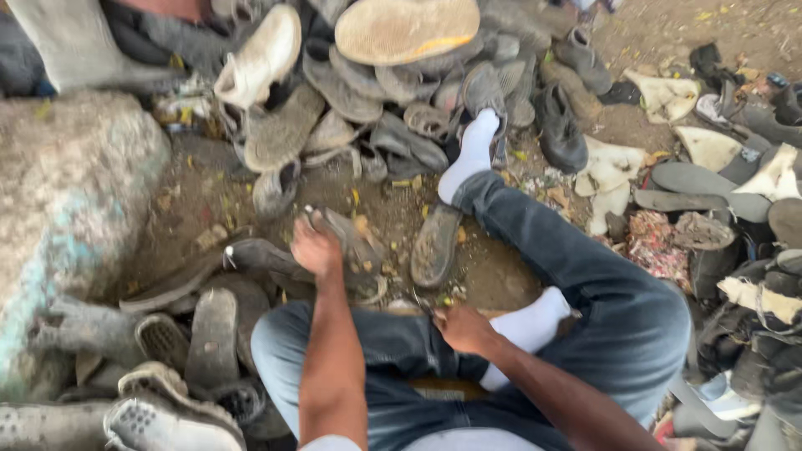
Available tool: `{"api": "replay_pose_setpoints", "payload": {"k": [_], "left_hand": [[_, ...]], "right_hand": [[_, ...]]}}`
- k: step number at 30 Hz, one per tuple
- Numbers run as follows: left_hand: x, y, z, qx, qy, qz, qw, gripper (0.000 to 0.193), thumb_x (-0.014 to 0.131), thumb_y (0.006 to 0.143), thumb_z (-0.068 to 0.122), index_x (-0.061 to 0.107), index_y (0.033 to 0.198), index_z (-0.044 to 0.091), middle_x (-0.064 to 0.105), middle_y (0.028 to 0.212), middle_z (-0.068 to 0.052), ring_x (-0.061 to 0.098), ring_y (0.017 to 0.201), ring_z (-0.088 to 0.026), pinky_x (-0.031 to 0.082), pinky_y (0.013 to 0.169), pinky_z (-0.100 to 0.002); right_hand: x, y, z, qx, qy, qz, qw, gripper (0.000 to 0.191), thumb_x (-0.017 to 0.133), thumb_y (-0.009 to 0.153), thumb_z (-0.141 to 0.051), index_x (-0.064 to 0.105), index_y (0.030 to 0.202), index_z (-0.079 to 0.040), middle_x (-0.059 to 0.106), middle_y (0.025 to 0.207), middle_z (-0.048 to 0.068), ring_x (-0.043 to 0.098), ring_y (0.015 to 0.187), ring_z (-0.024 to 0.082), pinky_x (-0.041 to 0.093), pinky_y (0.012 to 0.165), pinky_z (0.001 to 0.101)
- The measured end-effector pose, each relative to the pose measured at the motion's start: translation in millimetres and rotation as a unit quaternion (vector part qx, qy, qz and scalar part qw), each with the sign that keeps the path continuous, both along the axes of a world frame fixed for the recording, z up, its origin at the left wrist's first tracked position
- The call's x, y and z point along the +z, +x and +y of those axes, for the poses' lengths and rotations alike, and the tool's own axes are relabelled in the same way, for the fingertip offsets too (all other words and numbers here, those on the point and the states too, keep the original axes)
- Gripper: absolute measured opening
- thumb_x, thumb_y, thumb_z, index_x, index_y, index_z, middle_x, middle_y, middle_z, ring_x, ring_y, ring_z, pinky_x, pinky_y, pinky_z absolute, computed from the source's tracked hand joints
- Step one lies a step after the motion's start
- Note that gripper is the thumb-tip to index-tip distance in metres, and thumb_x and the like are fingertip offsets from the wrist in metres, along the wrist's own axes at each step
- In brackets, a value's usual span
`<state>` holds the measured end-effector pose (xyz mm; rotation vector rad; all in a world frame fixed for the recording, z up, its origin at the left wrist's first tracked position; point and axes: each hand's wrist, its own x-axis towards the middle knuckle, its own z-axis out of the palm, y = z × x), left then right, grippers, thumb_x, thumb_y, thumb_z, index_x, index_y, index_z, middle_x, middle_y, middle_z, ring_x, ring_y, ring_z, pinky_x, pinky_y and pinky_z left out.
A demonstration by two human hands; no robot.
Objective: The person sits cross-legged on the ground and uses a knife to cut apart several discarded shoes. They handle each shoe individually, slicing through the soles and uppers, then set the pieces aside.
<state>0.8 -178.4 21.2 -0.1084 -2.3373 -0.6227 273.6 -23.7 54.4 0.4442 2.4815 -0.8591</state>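
Two hands: left [315,248] clamps a worn shoe [351,242]; right [462,327], seemingly empty, rests on the knee. One-handed, the shoe could slip.

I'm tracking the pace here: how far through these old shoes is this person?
Done: loose soles lie spread at the right. In hand: the left hand grips a worn shoe on the ground; the right hand rests at the knee, any tool hidden. Left: a big heap of shoes ahead.

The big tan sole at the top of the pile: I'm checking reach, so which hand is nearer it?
Left. The left hand grips a worn shoe below the tan sole; the right hand rests lower, by the lap.
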Motion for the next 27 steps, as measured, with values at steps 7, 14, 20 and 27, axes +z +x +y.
{"api": "replay_pose_setpoints", "payload": {"k": [7,14,20,27], "left_hand": [[13,-16,29,0.073,0.162,-0.285,0.942,0.045,0.058,0.100,0.042,0.067,0.116,0.000,0.073,0.099,-0.023,0.071,0.085,-0.040,0.056,0.069,-0.048],[127,97,250,-0.390,0.132,-0.331,0.849,0.038,0.056,0.096,0.028,0.064,0.125,0.004,0.066,0.118,-0.020,0.067,0.102,-0.035,0.054,0.085,-0.048],[176,238,354,-0.643,0.225,-0.554,0.479,0.057,0.062,0.099,0.025,0.053,0.155,0.016,0.074,0.113,-0.027,0.071,0.100,-0.044,0.056,0.086,-0.055],[30,74,152,-0.284,-0.183,-0.326,0.883,0.027,0.061,0.094,0.033,0.079,0.092,0.014,0.076,0.097,-0.009,0.072,0.087,-0.029,0.057,0.079,-0.045]], "right_hand": [[11,7,15,-0.086,-0.040,0.077,0.992,0.048,0.051,0.099,-0.033,0.056,0.143,-0.015,0.070,0.116,0.023,0.066,0.108,0.042,0.052,0.093,0.0496],[-26,5,9,-0.047,-0.119,0.218,0.968,0.050,0.056,0.103,-0.034,0.052,0.147,-0.012,0.065,0.128,0.023,0.062,0.118,0.038,0.049,0.099,0.0480],[-42,14,1,-0.141,-0.020,0.212,0.967,0.043,0.061,0.099,-0.037,0.062,0.133,-0.011,0.069,0.112,0.024,0.066,0.105,0.039,0.051,0.090,0.0476],[-29,8,69,-0.264,-0.002,0.185,0.947,0.038,0.062,0.097,-0.037,0.072,0.123,-0.011,0.073,0.092,0.026,0.070,0.088,0.043,0.053,0.076,0.0493]]}}
